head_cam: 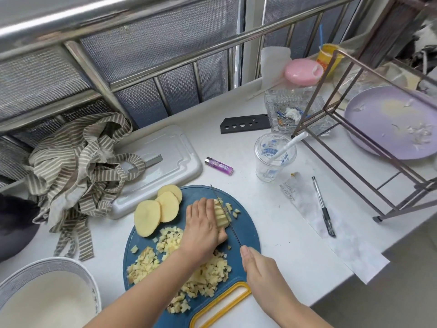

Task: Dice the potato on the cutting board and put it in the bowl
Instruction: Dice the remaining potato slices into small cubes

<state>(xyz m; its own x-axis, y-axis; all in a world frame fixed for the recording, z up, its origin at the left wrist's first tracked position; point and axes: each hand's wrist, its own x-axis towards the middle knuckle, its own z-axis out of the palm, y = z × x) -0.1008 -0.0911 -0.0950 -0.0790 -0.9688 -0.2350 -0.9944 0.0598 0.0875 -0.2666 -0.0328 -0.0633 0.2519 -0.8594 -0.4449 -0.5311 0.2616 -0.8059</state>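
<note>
A blue cutting board (248, 229) with a yellow handle lies on the white counter. My left hand (203, 224) presses down on a bundle of potato strips (221, 215). My right hand (260, 268) grips the handle of a knife (224, 213), whose thin blade stands in the strips just right of my left fingers. Three round potato slices (157, 213) overlap at the board's left edge. Heaps of diced potato (205, 278) cover the board's near half, partly hidden by my left forearm. A white bowl (30, 275) with a patterned rim sits at the lower left.
A striped cloth (78, 162) and a grey tray (170, 159) lie behind the board. A purple lighter (218, 166), a plastic cup (273, 157), a pen (322, 205), a black knife sheath (244, 124) and a metal rack (369, 129) over a purple plate (392, 124) stand to the right.
</note>
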